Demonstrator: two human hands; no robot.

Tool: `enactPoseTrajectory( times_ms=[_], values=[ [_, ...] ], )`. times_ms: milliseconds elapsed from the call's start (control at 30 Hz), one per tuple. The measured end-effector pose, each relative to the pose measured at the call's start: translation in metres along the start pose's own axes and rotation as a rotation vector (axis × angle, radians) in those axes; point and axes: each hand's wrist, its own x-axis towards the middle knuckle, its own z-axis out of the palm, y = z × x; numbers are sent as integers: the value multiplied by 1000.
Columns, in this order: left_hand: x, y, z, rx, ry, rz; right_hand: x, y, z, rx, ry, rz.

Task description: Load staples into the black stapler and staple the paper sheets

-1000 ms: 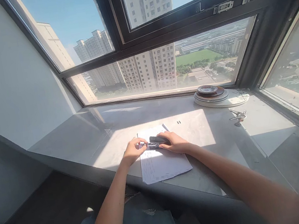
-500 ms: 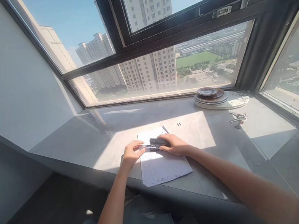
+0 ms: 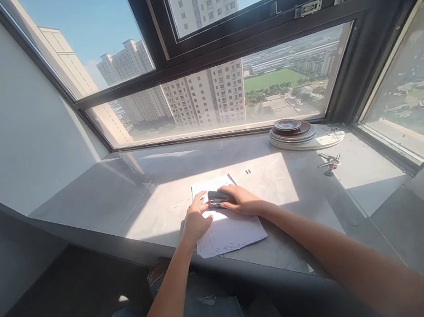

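A black stapler [image 3: 215, 197] is above a stack of white paper sheets [image 3: 231, 236] on the sunlit sill. My right hand [image 3: 244, 200] is wrapped round its right end, thumb on the near side and fingers over the top. At the stapler's left end is my left hand [image 3: 197, 220], with thumb and fingers spread apart. Its fingertips are at the stapler's edge; whether they press on it I cannot tell. Thin printed lines show along the left part of the sheets. Behind the paper lie two small dark strips [image 3: 248, 172], which look like staples.
A stack of plates [image 3: 294, 138] stands at the back right by the window [image 3: 202, 100]. In front of it lies a small metal object with a round part [image 3: 332, 162]. The grey sill [image 3: 92, 201] ends at a front edge above my knees.
My left hand has let go of the stapler's left end and its fingers have spread. The stapler's opened lower part no longer sticks out to the left. The camera view has shifted slightly.
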Motion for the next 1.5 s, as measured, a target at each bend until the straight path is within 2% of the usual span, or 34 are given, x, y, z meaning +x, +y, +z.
enactPoseTrajectory(
  times_ms=[133, 200, 300, 367, 433, 567, 667, 767, 833, 867, 1000, 1133, 1300, 1500],
  values=[
    [6, -4, -18, 23, -80, 20, 1, 2, 1, 7, -13, -3],
    [12, -13, -29, 189, -3, 2, 1, 2, 2, 3, -18, 16],
    [21, -31, -39, 510, 155, -118, -3, 0, 3, -5, -12, 75],
    [24, -40, -38, 607, 171, -180, -11, -1, 2, -23, 14, 108],
    [25, -44, -35, 628, 152, -183, -25, -2, -2, -60, 52, 134],
    [23, -43, -32, 614, 157, -176, -68, -1, -20, -86, 90, 178],
    [23, -43, -33, 603, 171, -181, -94, 7, -43, 16, 114, 231],
    [23, -45, -32, 602, 184, -169, -95, 26, -67, 164, 294, 300],
    [24, -47, -31, 610, 186, -165, -81, 42, -77, 111, 416, 306],
    [24, -48, -30, 618, 186, -161, -71, 51, -79, 18, 424, 280],
    [24, -51, -35, 672, 185, -126, -31, 83, -64, -410, 215, 156],
    [20, -56, -53, 723, 153, -111, -5, 96, -34, -551, 80, 256],
    [15, -65, -72, 755, 255, -260, 40, 78, 1, -629, -82, 293],
    [13, -91, -102, 764, 237, -318, 136, 35, 66, -571, -244, 252]
  ],
)
